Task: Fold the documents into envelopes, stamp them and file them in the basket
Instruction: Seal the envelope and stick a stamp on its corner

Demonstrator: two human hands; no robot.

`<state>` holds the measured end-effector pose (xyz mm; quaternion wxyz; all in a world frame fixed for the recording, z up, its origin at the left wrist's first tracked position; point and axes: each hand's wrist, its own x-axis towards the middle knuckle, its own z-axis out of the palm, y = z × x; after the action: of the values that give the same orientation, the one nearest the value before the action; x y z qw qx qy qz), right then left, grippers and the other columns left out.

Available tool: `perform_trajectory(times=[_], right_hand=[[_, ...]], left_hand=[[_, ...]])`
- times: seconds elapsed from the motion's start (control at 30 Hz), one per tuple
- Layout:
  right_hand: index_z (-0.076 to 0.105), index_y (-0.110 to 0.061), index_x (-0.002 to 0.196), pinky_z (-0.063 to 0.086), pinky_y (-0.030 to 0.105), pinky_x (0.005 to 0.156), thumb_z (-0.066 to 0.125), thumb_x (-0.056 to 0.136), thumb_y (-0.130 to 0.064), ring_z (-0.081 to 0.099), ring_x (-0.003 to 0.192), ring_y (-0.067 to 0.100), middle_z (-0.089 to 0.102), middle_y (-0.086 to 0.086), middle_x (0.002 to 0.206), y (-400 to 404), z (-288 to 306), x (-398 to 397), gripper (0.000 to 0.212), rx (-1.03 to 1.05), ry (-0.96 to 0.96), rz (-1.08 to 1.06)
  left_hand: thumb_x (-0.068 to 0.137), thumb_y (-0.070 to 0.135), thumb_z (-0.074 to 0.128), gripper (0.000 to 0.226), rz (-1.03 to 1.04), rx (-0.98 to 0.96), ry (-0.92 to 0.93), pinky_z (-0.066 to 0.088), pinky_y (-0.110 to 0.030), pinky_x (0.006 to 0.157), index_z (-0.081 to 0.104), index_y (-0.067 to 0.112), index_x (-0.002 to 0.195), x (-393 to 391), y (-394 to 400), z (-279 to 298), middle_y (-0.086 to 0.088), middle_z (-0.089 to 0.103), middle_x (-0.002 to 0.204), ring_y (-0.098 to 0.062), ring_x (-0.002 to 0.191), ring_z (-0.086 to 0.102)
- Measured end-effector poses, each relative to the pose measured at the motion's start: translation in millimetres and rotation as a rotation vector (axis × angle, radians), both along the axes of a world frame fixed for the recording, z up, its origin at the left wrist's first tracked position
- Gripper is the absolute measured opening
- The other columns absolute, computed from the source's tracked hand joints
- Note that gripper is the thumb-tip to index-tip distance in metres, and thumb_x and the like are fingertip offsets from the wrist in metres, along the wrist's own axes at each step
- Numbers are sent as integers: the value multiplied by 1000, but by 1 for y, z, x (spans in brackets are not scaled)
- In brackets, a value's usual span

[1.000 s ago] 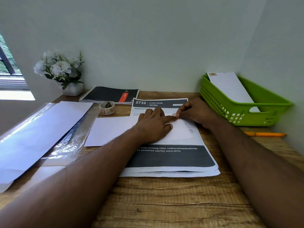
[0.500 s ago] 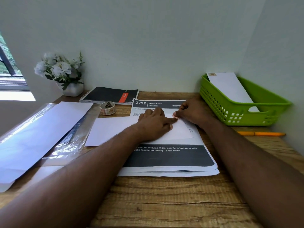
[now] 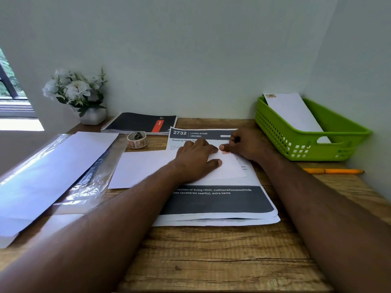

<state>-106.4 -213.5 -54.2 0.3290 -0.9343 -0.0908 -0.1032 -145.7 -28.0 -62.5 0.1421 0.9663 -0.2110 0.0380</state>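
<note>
Right, what I see from the head cam:

L hand: left hand [image 3: 195, 158] lies flat on the envelope [image 3: 148, 168], fingers straight, pressing it down; index tip sits just beside the stamp [image 3: 225, 152].
R hand: right hand [image 3: 245, 144] is at the envelope's far right corner, fingers curled, one fingertip touching the stamp's edge. Can't tell if it pinches the stamp or only presses it.
Hands together: tips nearly meet at the stamp.
Envelope: white, lies crosswise on the desk [image 3: 211, 261], right part over the documents [image 3: 218, 199].
Stamp: small, reddish, on the envelope's upper right corner, mostly hidden by fingers.
Documents: printed stack w/ dark header "2732 LIVING ROOM", mid desk, under both hands.
Basket [image 3: 296, 140]: green, far right by the wall, holds a stamped envelope [image 3: 294, 113] leaning inside.
Stamp roll [image 3: 137, 140]: just beyond the envelope, near the notebook [image 3: 139, 123].
Left side: spare envelopes [image 3: 48, 176] on clear plastic wrap [image 3: 91, 182].
Misc: orange pen [image 3: 334, 171] in front of the basket; white flowers [image 3: 76, 89] in a pot, back left.
</note>
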Motion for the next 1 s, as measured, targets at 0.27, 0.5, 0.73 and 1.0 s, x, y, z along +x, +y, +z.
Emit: perform_trajectory(times=[0.27, 0.5, 0.73, 1.0], right_hand=[[56, -16, 70, 36, 18, 51, 80, 72, -42, 44, 58, 9, 54, -4, 63, -12, 5, -1, 35, -92, 117, 114], [57, -13, 77, 34, 20, 50, 70, 81, -45, 41, 57, 8, 51, 2, 68, -15, 4, -1, 35, 174, 152, 79], [61, -12, 78, 41, 23, 56, 81, 73, -35, 49, 60, 8, 60, -4, 67, -11, 4, -1, 30, 19, 120, 100], [61, -12, 75, 34, 19, 51, 77, 76, -41, 43, 54, 3, 54, -5, 63, -10, 4, 0, 34, 53, 166, 77]], left_hand=[[93, 57, 45, 59, 27, 13, 4, 26, -40, 110, 39, 27, 144, 2, 2, -1, -4, 35, 143, -28, 131, 33], [88, 70, 40, 70, 73, 82, 13, 22, -47, 110, 34, 32, 146, 1, 7, 0, -2, 32, 148, -29, 135, 28], [86, 72, 41, 71, 104, 81, 7, 23, -47, 109, 39, 30, 143, -2, 6, 2, -3, 33, 148, -29, 135, 28], [74, 84, 45, 80, 168, 81, 33, 23, -50, 108, 42, 39, 141, -3, 10, 8, -4, 35, 147, -30, 137, 26]])
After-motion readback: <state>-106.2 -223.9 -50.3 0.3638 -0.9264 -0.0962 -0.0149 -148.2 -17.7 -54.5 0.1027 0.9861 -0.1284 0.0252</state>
